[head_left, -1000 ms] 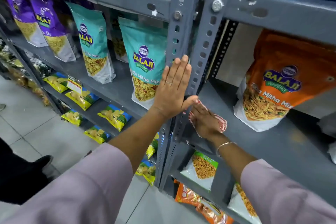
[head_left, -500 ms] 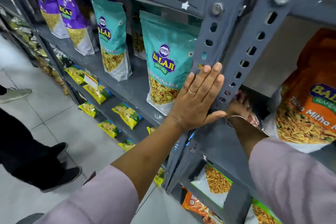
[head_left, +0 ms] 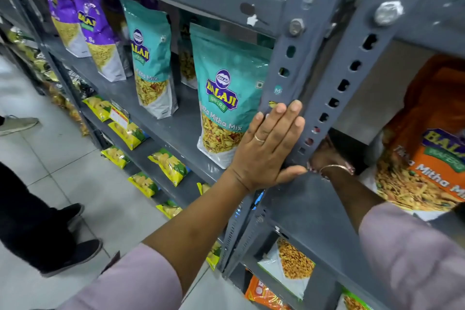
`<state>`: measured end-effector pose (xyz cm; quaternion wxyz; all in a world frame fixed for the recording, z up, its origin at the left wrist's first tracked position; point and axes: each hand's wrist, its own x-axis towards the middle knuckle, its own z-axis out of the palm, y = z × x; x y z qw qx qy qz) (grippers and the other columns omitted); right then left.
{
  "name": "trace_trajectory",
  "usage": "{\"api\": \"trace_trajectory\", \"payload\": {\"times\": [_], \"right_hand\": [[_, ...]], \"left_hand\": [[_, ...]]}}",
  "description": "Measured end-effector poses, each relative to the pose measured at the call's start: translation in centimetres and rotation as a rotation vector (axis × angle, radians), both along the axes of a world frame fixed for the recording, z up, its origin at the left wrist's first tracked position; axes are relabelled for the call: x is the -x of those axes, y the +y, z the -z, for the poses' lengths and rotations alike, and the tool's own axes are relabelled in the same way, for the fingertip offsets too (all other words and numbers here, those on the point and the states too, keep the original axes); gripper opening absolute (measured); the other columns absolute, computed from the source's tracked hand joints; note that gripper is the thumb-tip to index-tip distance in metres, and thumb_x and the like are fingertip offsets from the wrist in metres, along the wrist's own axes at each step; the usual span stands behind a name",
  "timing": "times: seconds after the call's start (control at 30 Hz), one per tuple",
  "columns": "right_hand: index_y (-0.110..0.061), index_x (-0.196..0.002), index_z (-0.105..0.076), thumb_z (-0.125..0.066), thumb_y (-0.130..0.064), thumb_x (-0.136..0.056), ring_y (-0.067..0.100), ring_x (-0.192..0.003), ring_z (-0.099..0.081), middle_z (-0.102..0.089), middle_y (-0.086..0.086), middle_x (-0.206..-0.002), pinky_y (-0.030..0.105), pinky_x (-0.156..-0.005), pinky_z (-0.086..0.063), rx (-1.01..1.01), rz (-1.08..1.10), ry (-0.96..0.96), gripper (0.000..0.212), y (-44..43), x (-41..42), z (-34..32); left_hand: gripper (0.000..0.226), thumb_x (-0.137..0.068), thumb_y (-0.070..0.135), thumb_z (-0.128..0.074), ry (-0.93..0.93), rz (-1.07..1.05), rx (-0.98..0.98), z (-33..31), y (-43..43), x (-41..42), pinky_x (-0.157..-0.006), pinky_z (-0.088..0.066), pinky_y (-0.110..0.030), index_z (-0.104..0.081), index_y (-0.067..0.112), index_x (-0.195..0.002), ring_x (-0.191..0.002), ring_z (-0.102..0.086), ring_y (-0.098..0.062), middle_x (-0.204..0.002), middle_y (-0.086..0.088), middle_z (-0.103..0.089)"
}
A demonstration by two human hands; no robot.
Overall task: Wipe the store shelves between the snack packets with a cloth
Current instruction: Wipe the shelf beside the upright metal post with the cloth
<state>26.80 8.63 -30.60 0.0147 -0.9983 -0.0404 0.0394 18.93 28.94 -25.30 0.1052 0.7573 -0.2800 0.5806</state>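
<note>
The left hand (head_left: 269,148) lies flat against the grey slotted post (head_left: 289,78), fingers (head_left: 292,118) straight and close together, thumb stretched out along the front edge of the shelf (head_left: 302,199). It grips nothing. A ring sits on 1 finger.

The right hand (head_left: 324,156) reaches past the second post (head_left: 352,65) into the right bay and is mostly hidden behind it; only the wrist with a thin bangle (head_left: 336,167) and part of the back of the hand show. Whether its fingers are apart or clamped on anything cannot be told. A small pink-and-white bit beside the wrist may be the cloth (head_left: 349,167), lying on the shelf deep in the shadow, but it is too little to be sure.

Just right of that hand stands an orange packet (head_left: 427,148), upright on the same shelf. Left of the posts, a teal packet (head_left: 226,93) stands upright just beside the left hand, its lower corner behind the hand. A second teal packet (head_left: 151,63) and 2 purple packets (head_left: 95,30) stand farther left on that level. Yellow packets (head_left: 168,163) lie on the lower shelves. Both sleeves are pale lilac. Someone else's dark shoes (head_left: 75,251) stand on the tiled floor (head_left: 100,196) at left.
</note>
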Motion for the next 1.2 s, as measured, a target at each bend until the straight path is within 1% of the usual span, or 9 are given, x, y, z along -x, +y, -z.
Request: {"api": "trace_trajectory", "payload": {"times": [0.07, 0.13, 0.27, 0.53, 0.67, 0.8, 0.9, 1.0, 1.2], "right_hand": [[-0.032, -0.138, 0.028, -0.034, -0.018, -0.092, 0.039, -0.147, -0.007, -0.013, 0.015, -0.160, 0.038, -0.122, 0.008, 0.082, -0.204, -0.135, 0.079, 0.5, 1.9, 1.0], [-0.026, -0.152, -0.003, -0.038, -0.009, -0.083, 0.043, -0.137, -0.035, -0.038, 0.016, -0.150, 0.035, -0.120, -0.004, -0.057, -0.279, -0.251, 0.079, 1.2, 5.3, 1.5], [-0.026, -0.145, -0.019, -0.043, -0.014, -0.099, 0.013, -0.145, -0.010, -0.006, -0.013, -0.148, 0.030, -0.123, -0.007, -0.326, -0.210, -0.223, 0.053, 2.8, 13.6, 1.0], [-0.035, -0.104, -0.073, -0.065, -0.023, -0.072, 0.001, -0.091, -0.072, -0.074, -0.017, -0.106, 0.010, -0.086, -0.043, -0.282, 0.004, -0.389, 0.035, 1.7, 24.5, 0.5], [-0.036, -0.143, -0.033, -0.026, -0.017, -0.085, 0.029, -0.134, -0.047, -0.036, -0.007, -0.152, 0.029, -0.114, -0.018, -0.208, 0.399, -0.305, 0.061, -5.9, 25.9, 3.3], [-0.028, -0.152, -0.012, -0.044, -0.023, -0.082, 0.031, -0.149, -0.007, -0.006, 0.006, -0.162, 0.039, -0.122, -0.014, -0.161, 0.745, -0.134, 0.077, -4.3, 24.0, 3.7], [-0.026, -0.153, 0.000, -0.053, -0.023, -0.083, 0.033, -0.146, 0.017, 0.005, 0.004, -0.162, 0.047, -0.122, -0.006, -0.264, 0.467, -0.083, 0.088, 2.8, 20.1, 2.6], [-0.027, -0.152, 0.004, -0.041, -0.029, -0.096, 0.023, -0.148, 0.016, 0.016, 0.000, -0.160, 0.044, -0.123, 0.001, -0.247, 0.304, 0.101, 0.072, 5.2, 17.7, 1.9], [-0.031, -0.150, 0.012, -0.047, -0.024, -0.087, 0.030, -0.148, 0.015, 0.021, 0.002, -0.159, 0.055, -0.120, -0.009, -0.174, 0.595, 0.054, 0.087, -3.9, 21.8, 2.9]], "left_hand": [[0.073, -0.095, 0.054, -0.005, 0.003, 0.003, 0.001, 0.0, 0.1, 0.1, -0.117, 0.001, -0.037, 0.011, 0.007, -0.148, -0.144, 0.008, -0.020, -0.156, -0.006, 0.018], [0.073, -0.095, 0.054, -0.006, 0.015, 0.012, 0.004, -0.1, 0.1, 0.2, -0.117, 0.002, -0.037, 0.012, 0.008, -0.148, -0.144, 0.009, -0.019, -0.156, -0.005, 0.019], [0.073, -0.096, 0.055, -0.009, 0.071, 0.018, -0.006, -0.5, 0.3, 0.6, -0.117, 0.006, -0.035, 0.016, 0.010, -0.148, -0.143, 0.014, -0.018, -0.154, -0.003, 0.024], [0.078, -0.090, 0.047, -0.035, 0.158, -0.004, -0.017, -1.0, 0.3, 2.0, -0.116, 0.008, -0.034, 0.003, 0.010, -0.147, -0.142, 0.018, -0.017, -0.153, 0.000, 0.028], [0.076, -0.090, 0.044, -0.036, 0.180, -0.011, -0.040, -1.1, 0.4, 2.5, -0.116, 0.007, -0.035, 0.001, 0.009, -0.146, -0.142, 0.017, -0.018, -0.154, -0.004, 0.025], [0.079, -0.091, 0.042, -0.034, 0.233, -0.051, -0.045, -1.4, 0.2, 3.2, -0.116, 0.006, -0.038, 0.009, 0.007, -0.148, -0.142, 0.018, -0.021, -0.156, -0.014, 0.010], [0.077, -0.092, 0.040, -0.033, 0.278, -0.050, -0.010, -1.5, -0.4, 4.1, -0.115, 0.003, -0.042, 0.007, 0.005, -0.148, -0.142, 0.017, -0.023, -0.151, -0.024, -0.014], [0.070, -0.099, 0.047, -0.015, 0.234, 0.009, -0.112, -0.8, -0.7, 4.9, -0.115, 0.008, -0.041, 0.011, 0.005, -0.148, -0.142, 0.015, -0.021, -0.156, -0.016, 0.011], [0.066, -0.098, 0.049, 0.000, 0.278, 0.095, -0.254, 1.1, -2.2, 7.2, -0.115, 0.009, -0.040, 0.013, 0.008, -0.148, -0.143, 0.011, -0.018, -0.155, -0.004, 0.020]]}}
